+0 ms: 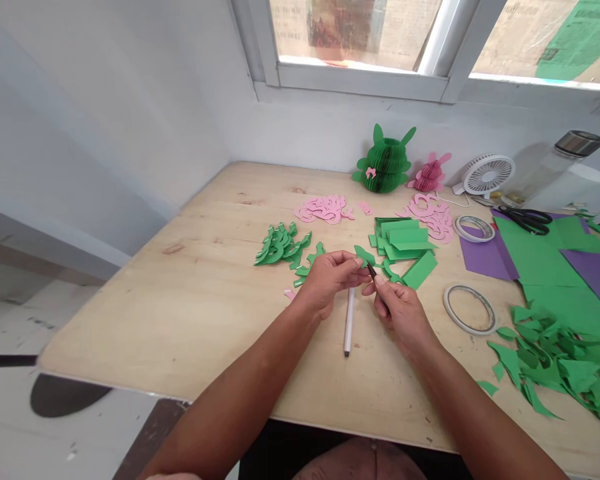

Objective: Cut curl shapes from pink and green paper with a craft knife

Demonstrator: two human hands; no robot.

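Note:
My left hand [334, 277] pinches a small green paper cutout [364, 256] between thumb and fingers, held above the table. In my right hand [397, 308] are slim black tweezers [371, 271], their tip touching or very near the cutout; the fingers partly cover them. Below the hands a white pen [349, 323] lies on the wood. Left of them is a pile of curved green cutouts [280, 245] with pale strips on them. Folded green paper pieces [405, 239] are stacked just beyond my right hand.
Pink cutouts [325, 209] lie farther back. A green honeycomb paper figure [387, 167], a smaller pink figure [429, 175] and a white fan [489, 175] stand by the wall. Tape rolls [447, 308], black scissors [525, 219] and green scraps [555, 363] occupy the right side.

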